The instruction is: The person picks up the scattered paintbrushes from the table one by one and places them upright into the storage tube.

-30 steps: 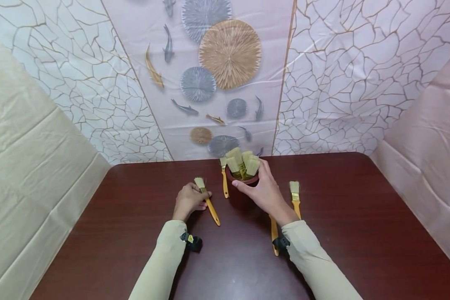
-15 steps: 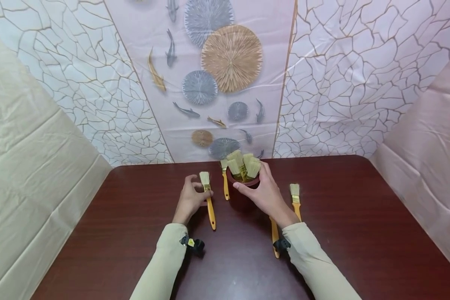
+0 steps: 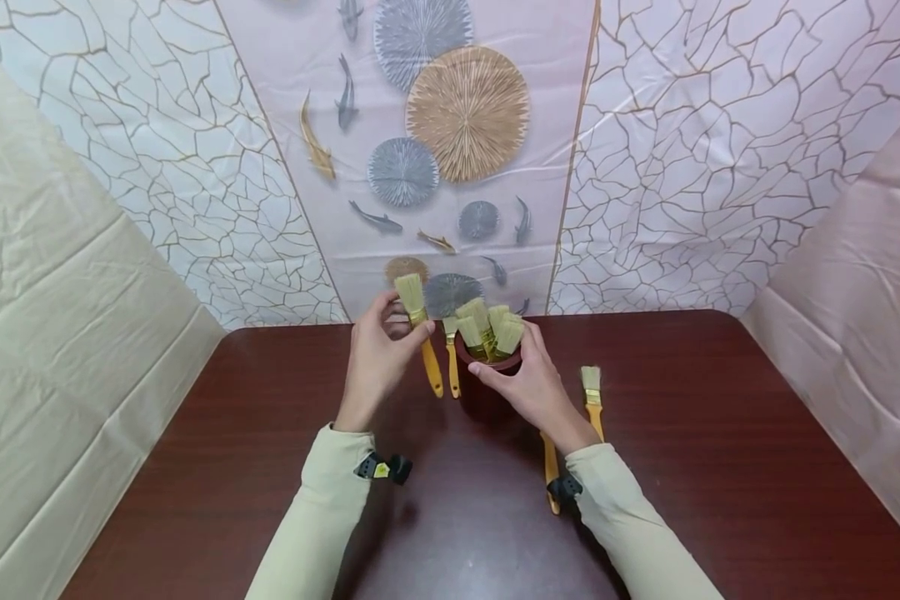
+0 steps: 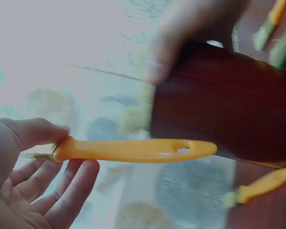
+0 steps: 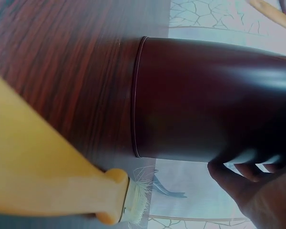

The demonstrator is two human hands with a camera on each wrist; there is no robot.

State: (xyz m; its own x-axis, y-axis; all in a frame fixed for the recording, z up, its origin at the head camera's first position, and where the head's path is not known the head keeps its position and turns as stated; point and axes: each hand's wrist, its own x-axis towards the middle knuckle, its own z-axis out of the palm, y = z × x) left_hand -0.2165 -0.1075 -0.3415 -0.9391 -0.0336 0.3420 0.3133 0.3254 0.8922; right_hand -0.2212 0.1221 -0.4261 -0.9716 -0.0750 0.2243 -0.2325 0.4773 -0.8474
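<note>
My left hand [image 3: 378,354] pinches a yellow-handled paintbrush [image 3: 431,364] near its metal collar, pale bristles up, raised off the table left of the dark red cup. In the left wrist view the brush's handle [image 4: 138,150] points toward the cup [image 4: 224,105]. My right hand [image 3: 536,387] grips the rim of the cup [image 3: 483,400], thumb on the near side, fingers behind. Several paintbrushes [image 3: 474,321] stand in it, bristles up. The right wrist view has the cup's wall [image 5: 209,100] upright on the table, with the right fingers [image 5: 229,179] along its side.
One paintbrush [image 3: 452,367] lies just left of the cup. Another paintbrush [image 3: 592,396] lies to the right, and a third paintbrush [image 3: 551,467] is partly under the right forearm. A patterned cloth [image 3: 645,208] hangs behind the dark wooden table [image 3: 720,433].
My left hand has lifted its paintbrush from near the table, moving it up and toward the back, its bristles now above the table's far edge. My right hand stays on the cup.
</note>
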